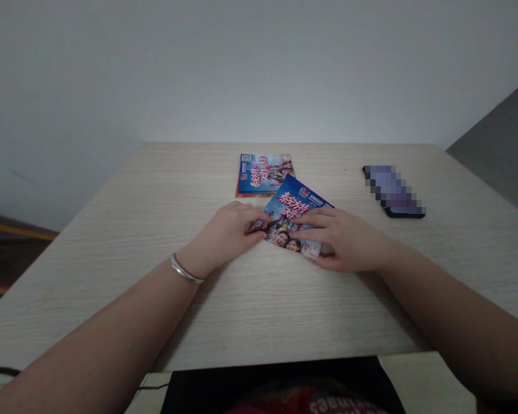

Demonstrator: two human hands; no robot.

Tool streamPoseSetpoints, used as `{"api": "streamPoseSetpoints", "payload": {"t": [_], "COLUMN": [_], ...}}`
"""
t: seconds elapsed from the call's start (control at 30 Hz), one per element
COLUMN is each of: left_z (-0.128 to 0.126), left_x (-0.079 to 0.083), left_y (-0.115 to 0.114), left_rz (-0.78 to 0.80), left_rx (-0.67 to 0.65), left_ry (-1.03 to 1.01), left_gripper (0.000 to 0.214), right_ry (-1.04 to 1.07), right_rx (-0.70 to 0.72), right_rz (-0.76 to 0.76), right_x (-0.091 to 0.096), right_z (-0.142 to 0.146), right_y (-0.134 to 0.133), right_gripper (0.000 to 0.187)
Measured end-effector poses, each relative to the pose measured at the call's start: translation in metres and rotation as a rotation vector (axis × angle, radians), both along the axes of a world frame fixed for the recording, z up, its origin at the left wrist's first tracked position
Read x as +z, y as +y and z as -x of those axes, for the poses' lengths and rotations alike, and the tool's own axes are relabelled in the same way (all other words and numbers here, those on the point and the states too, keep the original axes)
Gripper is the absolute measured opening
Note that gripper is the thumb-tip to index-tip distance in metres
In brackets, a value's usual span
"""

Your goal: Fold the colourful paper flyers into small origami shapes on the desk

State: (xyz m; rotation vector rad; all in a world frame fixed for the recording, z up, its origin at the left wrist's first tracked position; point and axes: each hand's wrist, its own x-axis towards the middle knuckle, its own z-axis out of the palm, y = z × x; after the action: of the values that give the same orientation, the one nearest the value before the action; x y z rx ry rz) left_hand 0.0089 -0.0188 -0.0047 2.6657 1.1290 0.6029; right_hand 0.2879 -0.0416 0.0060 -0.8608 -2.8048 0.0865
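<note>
A blue printed leaflet [300,201] with red and white lettering and a photo of people lies tilted between my hands, just above or on the table. My left hand [237,229], with a silver bangle at the wrist, pinches its left corner between thumb and fingers. On the other side my right hand [345,238] grips the right edge, fingers over the printed face and thumb at the lower corner. Behind it rests a small stack of similar leaflets [265,172], with an orange edge showing under the top one.
A black phone [395,192] with a blurred-out screen lies on the pale wood table [125,230] to the right. A white wall [259,69] rises behind. At the near edge sits a black item [207,388] with red lettered material on it, and a thin cable.
</note>
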Motion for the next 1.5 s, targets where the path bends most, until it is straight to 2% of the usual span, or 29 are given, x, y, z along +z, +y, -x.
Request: {"api": "streamPoseSetpoints", "payload": {"t": [0.27,0.47,0.67,0.73,0.83,0.93,1.07,1.27,1.37,1.5], "left_z": [0.000,-0.001,0.001,0.001,0.002,0.003,0.004,0.000,-0.004,-0.008], "left_x": [0.002,0.004,0.002,0.001,0.000,-0.001,-0.002,-0.001,0.001,0.007], "left_y": [0.000,0.000,0.000,0.001,0.003,0.004,0.002,0.001,-0.003,-0.008], "left_rz": [0.006,0.009,0.054,0.065,0.062,0.047,0.022,-0.047,-0.077,-0.060], "left_rx": [-0.063,-0.072,-0.057,-0.042,-0.033,-0.029,-0.028,-0.135,-0.169,-0.186], "left_ry": [0.056,0.103,0.041,0.056,0.130,0.181,0.122,0.137,0.178,0.262], "left_gripper": [0.028,0.028,0.030,0.032,0.034,0.035,0.030,0.021,0.024,0.028], "right_ry": [-0.048,-0.052,-0.067,-0.050,-0.026,-0.020,-0.006,0.037,0.045,0.099], "right_rx": [0.094,0.024,-0.042,-0.053,-0.024,-0.007,0.013,0.053,-0.034,-0.287], "right_rz": [0.075,0.163,0.201,0.197,0.163,0.134,0.070,0.104,0.180,0.278], "right_x": [0.001,0.001,0.006,0.006,0.004,0.001,-0.001,0.001,0.005,0.005], "right_z": [-0.004,-0.009,-0.011,-0.010,-0.011,-0.013,-0.012,-0.006,-0.007,-0.010], "right_y": [0.001,-0.003,-0.005,-0.004,-0.002,0.000,0.002,0.003,0.004,0.010], "right_gripper": [0.049,0.058,0.083,0.078,0.062,0.061,0.051,0.031,0.029,0.030]}}
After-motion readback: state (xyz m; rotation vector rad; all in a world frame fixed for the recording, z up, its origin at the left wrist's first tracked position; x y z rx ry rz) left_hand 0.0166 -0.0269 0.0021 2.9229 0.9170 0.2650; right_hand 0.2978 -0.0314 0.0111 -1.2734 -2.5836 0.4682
